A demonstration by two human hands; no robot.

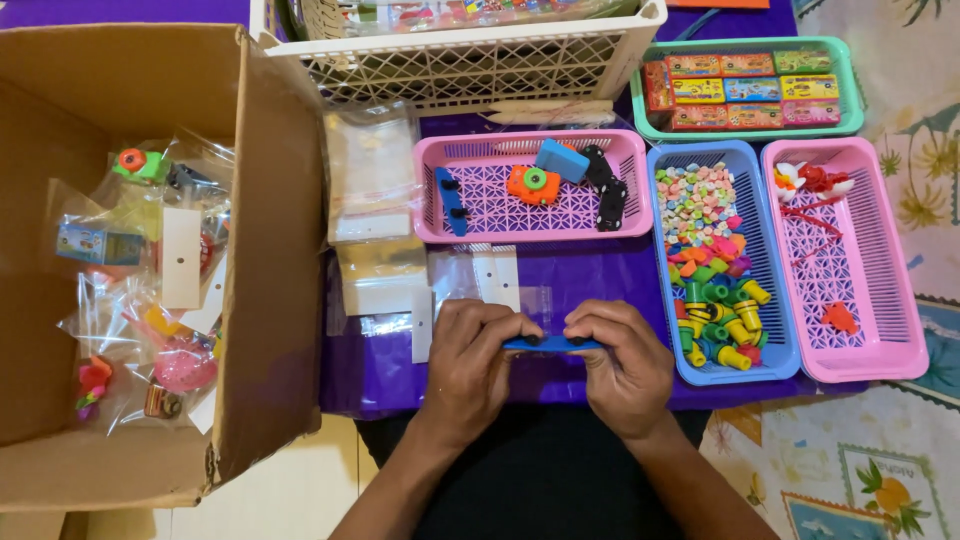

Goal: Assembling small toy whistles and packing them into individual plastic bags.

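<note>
Both hands at bench front edge: left hand (478,350) and right hand (622,352) pinch ends of small blue toy skateboard (553,344), fingers closed on it. Cardboard box (275,250) at left already holds many bagged toys. Pink basket (530,215) keeps few loose toys; empty clear bags (372,180) lie unfilled beside it.

i hold a small flat toy bar (553,344) level between my left hand (478,355) and right hand (622,362), at the near edge of the table (380,370). beyond my hands lies a shallow basket (530,228) with toy parts in it; behind that stands a lattice crate (470,60). right of my hands sit two long baskets side by side, the nearer (665,260) full of small pieces, the outer (880,270) nearly bare. behind them is a tray of little boxes (745,88). left of me stands an open carton (270,260) holding bagged toys, with loose bags (375,190) lying between it and the shallow basket.
</note>
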